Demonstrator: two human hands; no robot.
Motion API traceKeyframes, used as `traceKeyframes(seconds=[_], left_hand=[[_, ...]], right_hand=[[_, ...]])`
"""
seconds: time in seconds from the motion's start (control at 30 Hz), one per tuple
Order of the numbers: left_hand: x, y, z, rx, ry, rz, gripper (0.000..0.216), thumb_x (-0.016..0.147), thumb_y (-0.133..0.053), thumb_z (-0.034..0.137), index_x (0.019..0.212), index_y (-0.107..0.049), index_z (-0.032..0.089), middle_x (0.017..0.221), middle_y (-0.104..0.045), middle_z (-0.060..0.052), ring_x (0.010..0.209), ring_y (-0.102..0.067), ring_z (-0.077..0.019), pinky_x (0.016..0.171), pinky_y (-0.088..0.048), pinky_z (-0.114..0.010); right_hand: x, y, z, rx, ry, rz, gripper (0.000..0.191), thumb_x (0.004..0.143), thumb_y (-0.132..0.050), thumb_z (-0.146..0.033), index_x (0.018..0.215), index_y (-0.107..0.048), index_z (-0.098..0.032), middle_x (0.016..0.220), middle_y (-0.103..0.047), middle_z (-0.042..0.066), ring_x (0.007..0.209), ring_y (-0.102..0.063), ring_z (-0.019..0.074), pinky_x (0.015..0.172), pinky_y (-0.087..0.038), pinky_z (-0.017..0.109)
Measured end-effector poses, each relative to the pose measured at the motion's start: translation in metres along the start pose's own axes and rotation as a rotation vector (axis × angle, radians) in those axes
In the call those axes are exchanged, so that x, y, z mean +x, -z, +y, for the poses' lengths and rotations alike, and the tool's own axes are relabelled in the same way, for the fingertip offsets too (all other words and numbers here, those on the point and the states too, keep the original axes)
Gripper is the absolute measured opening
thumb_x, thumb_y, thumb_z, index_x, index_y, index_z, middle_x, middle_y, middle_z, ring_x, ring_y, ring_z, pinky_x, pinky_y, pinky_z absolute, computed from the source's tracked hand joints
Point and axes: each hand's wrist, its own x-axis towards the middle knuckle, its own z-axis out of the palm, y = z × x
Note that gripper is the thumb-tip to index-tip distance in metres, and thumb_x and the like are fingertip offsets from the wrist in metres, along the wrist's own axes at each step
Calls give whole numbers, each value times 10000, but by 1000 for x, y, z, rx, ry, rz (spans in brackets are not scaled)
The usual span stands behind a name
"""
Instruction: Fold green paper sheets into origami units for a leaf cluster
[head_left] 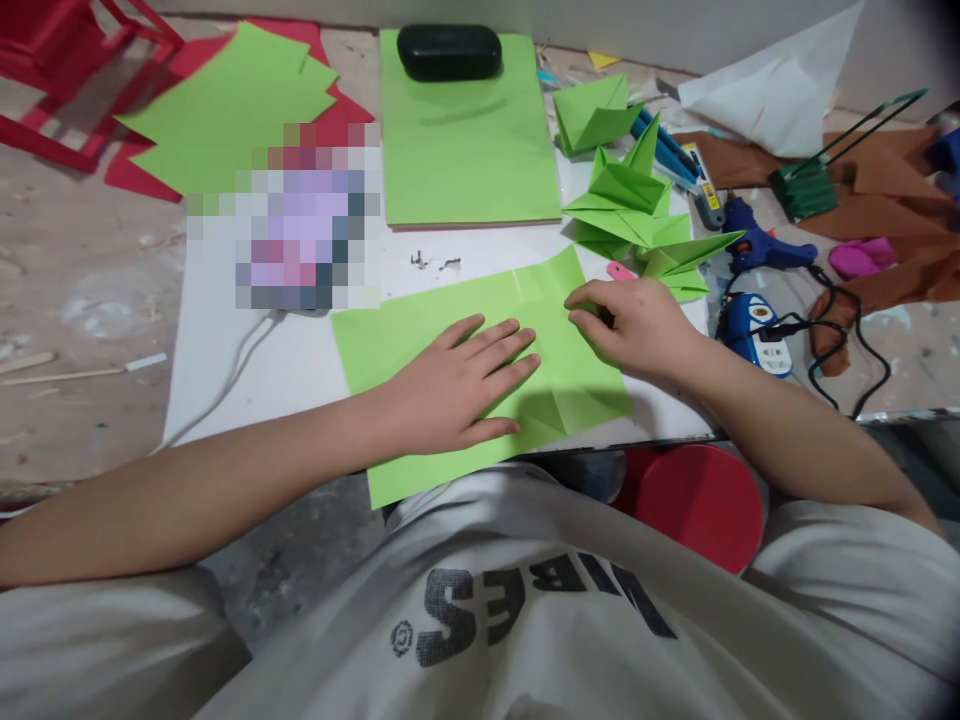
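Note:
A creased sheet of light green paper [405,335] lies slightly turned on the white board, its near corner hanging past the table edge. My left hand [472,385] rests flat on the sheet with its fingers spread. At the sheet's right side my right hand [637,320] is closed, thumb and forefinger drawn together just inside the paper's edge. Whatever is between those fingertips, if anything, is hidden. Folded green paper pieces [630,190] stand just beyond my right hand, and a small pink object [619,272] shows beside its knuckles.
A stack of green paper [465,150] with a black case [448,53] on it lies ahead. A blurred phone [300,240] with a cable sits left, beyond it green cut sheets [225,110]. To the right are a blue glue gun [765,240], a cutter [703,190] and a power socket [757,335].

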Motion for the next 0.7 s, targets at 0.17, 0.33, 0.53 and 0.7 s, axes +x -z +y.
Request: traceKeyframes(seconds=[0.17,0.33,0.53,0.7], left_hand=[[0,-3,-4,-54,11,-2,861,1207,-602,689,1909,-436,219,2007,-350,-183,1879,-344,-446,1540,-255,-683],[2,-2,-4,-60,17,-18,840,1211,-594,674,1912,-436,238,2013,-343,-161,1882,-336,-442,1540,-249,-689],[5,-2,-2,-65,17,-27,837,1213,-604,648,1900,-449,196,2007,-342,-189,1882,-332,-457,1540,-229,-710],[6,-1,-2,-71,16,-33,841,1204,-623,635,1901,-442,200,2011,-325,-192,1884,-323,-463,1536,-226,-732]], right_hand=[[0,3,2,-44,-1,-32,389,1126,-576,-366,1342,-873,-238,1073,-926,122,931,-799,336,867,-488,431],[-1,6,2,-23,22,-52,397,1117,-561,-310,1364,-861,-233,1148,-929,130,952,-795,324,892,-511,423],[-1,8,2,27,25,-58,382,1084,-564,-264,1316,-864,-223,1084,-919,131,887,-772,318,906,-533,434],[0,9,3,35,19,-69,376,1066,-570,-274,1294,-868,-243,1034,-909,107,893,-767,318,916,-532,438]])
